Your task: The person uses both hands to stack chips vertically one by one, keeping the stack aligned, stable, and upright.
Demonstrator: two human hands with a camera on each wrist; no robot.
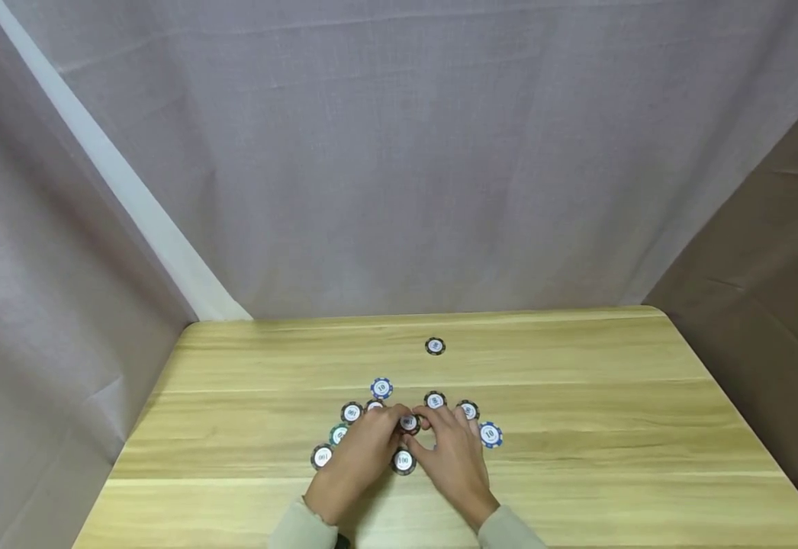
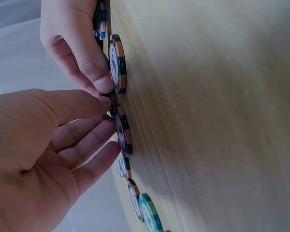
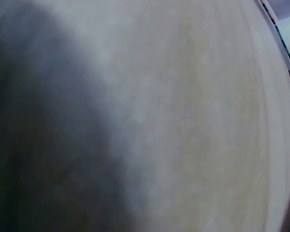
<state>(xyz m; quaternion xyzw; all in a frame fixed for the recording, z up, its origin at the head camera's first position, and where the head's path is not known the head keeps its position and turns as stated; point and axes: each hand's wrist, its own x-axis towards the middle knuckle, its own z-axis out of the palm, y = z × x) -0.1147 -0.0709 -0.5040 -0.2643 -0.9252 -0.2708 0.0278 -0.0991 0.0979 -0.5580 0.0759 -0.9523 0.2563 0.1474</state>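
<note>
A black poker chip (image 1: pixel 409 422) with a white centre sits between the fingertips of both hands in the head view. My left hand (image 1: pixel 369 441) pinches it from the left with thumb and fingers. From the other side my right hand (image 1: pixel 455 451) grips its edge; the right thumb lies just behind a second black chip (image 1: pixel 403 460) marked 100, nearest the body. In the left wrist view, the left hand (image 2: pixel 53 140) and right hand (image 2: pixel 75 43) meet at the held chip, which is mostly hidden. The right wrist view shows mainly blurred tabletop, without the right fingers.
Left of the hands lie several chips, among them a green one (image 1: pixel 339 435), a black one (image 1: pixel 322 457) and a blue one (image 1: pixel 381 388). To the right are a blue chip (image 1: pixel 491 435) and a black chip (image 1: pixel 468 410). One chip (image 1: pixel 436 346) lies farther back on the wooden table (image 1: pixel 612 427).
</note>
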